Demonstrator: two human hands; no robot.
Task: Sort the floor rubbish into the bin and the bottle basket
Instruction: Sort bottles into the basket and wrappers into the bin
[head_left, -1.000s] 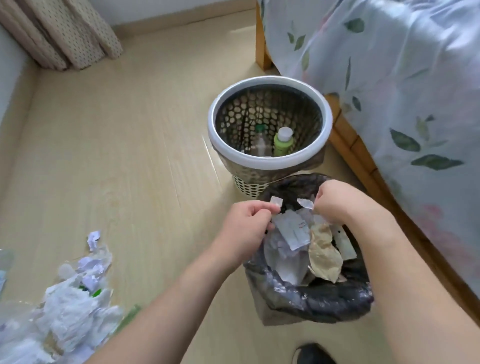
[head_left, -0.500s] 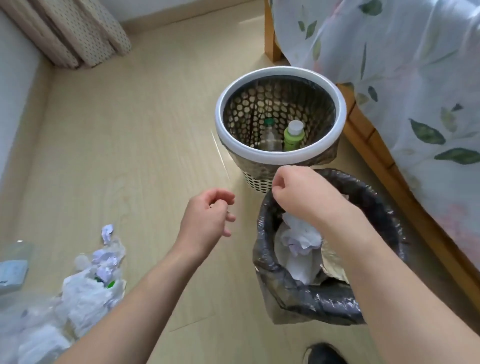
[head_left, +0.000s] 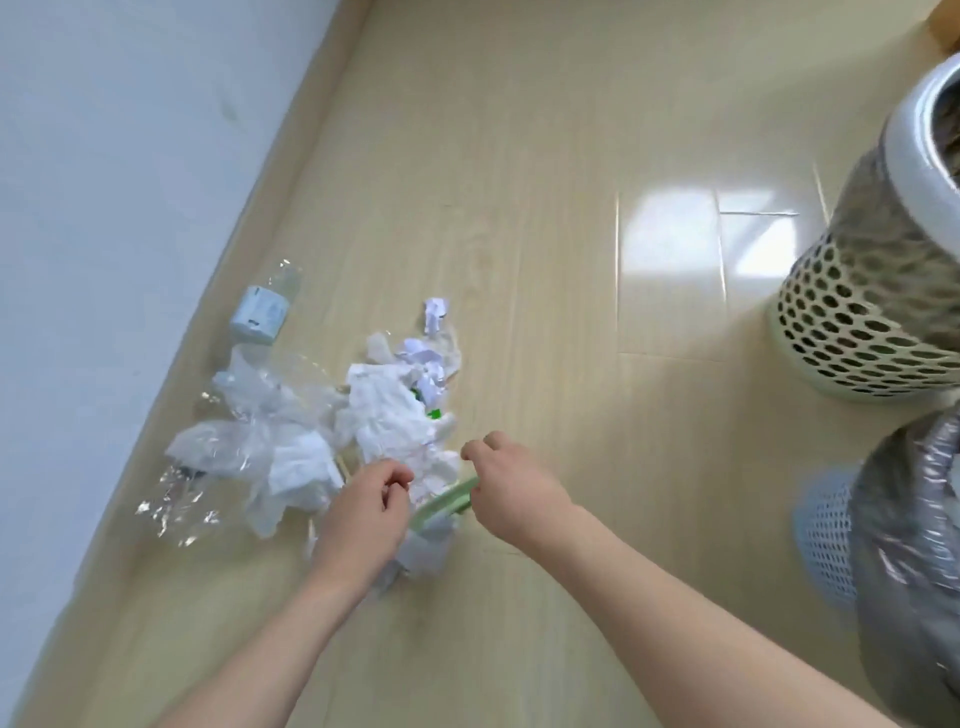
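Head view: left hand (head_left: 363, 506) and right hand (head_left: 511, 480) over crumpled paper pile (head_left: 400, 415), fingers loosely curled, holding nothing. Clear bottle (head_left: 260, 312) beside wall. Bottle basket (head_left: 872, 291), lined bin (head_left: 914, 545) well right. Step: reaching for next handful; next, gather paper, carry to bin.

Head camera, tilted down at the floor in front of you

You have one wide-angle view, worn on your head, looking forward and steeply down, close over your left hand (head_left: 363, 512) and right hand (head_left: 511, 488) and the rubbish pile (head_left: 384, 415) on the wooden floor (head_left: 519, 208); the wall (head_left: 130, 156) runs along the left edge, the bottle basket (head_left: 857, 291) and the bin (head_left: 914, 545) are cut off at the right edge, and no second view overlaps it
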